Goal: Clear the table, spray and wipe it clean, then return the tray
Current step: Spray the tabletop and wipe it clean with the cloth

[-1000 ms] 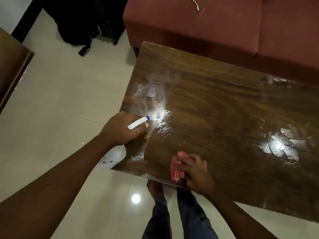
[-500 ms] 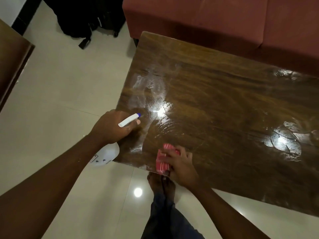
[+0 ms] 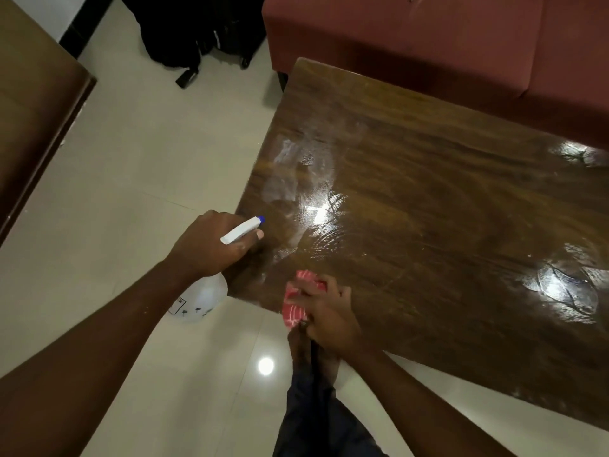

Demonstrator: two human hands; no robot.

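A dark wooden table [image 3: 445, 209] fills the right of the view, with wet, shiny patches near its left end. My left hand [image 3: 211, 245] grips a white spray bottle [image 3: 201, 298] with a blue-tipped nozzle, held at the table's left edge and pointing over the wet area. My right hand [image 3: 326, 311] is closed on a red and white striped cloth [image 3: 296, 301] at the table's near edge. No tray is in view.
A maroon sofa [image 3: 428, 37] stands behind the table. A black bag [image 3: 197, 31] lies on the tiled floor at the back. Another wooden piece of furniture [image 3: 36, 103] is at the far left. My legs and feet [image 3: 313, 390] are below the table's near edge.
My right hand has drawn the cloth back towards the table's near edge. The spray bottle has shifted slightly left, off the wet patch. The camera has tilted a little.
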